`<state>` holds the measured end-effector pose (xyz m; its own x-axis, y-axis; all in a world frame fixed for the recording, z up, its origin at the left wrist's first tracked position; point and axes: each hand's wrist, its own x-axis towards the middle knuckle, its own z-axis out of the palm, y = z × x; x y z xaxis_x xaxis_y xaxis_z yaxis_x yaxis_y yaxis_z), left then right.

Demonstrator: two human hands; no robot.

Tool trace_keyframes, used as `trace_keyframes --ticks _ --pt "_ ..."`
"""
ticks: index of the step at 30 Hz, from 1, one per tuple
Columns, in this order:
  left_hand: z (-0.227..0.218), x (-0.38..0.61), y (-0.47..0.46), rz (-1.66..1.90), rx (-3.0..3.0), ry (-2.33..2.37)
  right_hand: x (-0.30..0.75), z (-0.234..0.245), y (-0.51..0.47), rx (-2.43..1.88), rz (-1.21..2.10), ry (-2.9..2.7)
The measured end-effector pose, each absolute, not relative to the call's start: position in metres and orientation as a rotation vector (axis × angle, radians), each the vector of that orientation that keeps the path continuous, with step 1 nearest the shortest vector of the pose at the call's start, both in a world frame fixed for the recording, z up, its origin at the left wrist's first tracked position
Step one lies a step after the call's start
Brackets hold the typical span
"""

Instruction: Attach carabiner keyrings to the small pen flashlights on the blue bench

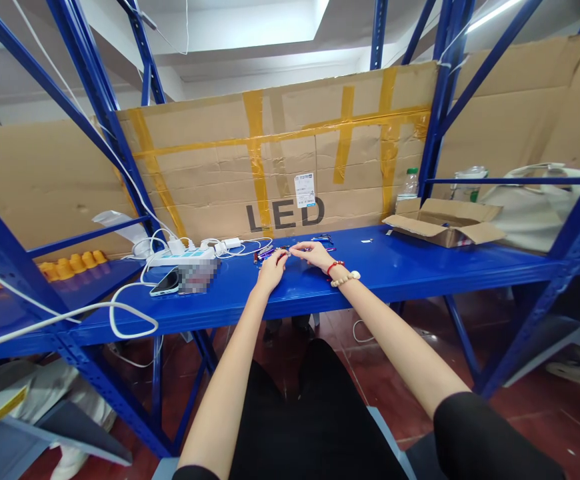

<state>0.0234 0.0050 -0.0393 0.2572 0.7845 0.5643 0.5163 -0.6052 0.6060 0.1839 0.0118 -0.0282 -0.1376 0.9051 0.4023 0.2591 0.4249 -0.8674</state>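
My left hand (272, 269) and my right hand (313, 254) meet at the middle of the blue shelf top (360, 273). The fingertips of both are pinched together around something small, too tiny to make out. Just behind my left hand lie several slim purple, shiny pieces (265, 254), partly hidden by the fingers. More slim dark and blue pieces (323, 239) lie beyond my right hand. A red bracelet and a beaded bracelet (345, 279) circle my right wrist.
To the left are a white power strip (183, 257) with tangled cables and a phone (166, 283). An open cardboard box (443, 223) stands at right, near a green-capped bottle (410, 183). A taped cardboard panel (210, 173) closes the back; blue posts flank the shelf.
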Motion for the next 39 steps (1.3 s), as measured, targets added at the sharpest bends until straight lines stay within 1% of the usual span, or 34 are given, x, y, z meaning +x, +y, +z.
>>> trace_keyframes --ticks 6,11,17,24,39 --pt "-0.040 0.022 0.005 1.261 2.198 1.288 0.184 -0.030 0.014 -1.003 0.724 -1.762" --pt "-0.041 0.021 0.005 1.282 2.141 1.354 0.184 -0.032 0.014 -1.057 0.668 -1.821" --pt "-0.041 0.023 0.005 1.265 2.128 1.348 0.182 -0.028 0.005 -1.093 0.732 -1.963" --pt "-0.041 0.023 0.005 1.246 2.111 1.342 0.180 -0.027 0.006 -1.122 0.747 -1.966" --pt "-0.040 0.023 0.003 1.241 2.118 1.324 0.185 -0.035 0.021 -1.173 0.432 -1.947"
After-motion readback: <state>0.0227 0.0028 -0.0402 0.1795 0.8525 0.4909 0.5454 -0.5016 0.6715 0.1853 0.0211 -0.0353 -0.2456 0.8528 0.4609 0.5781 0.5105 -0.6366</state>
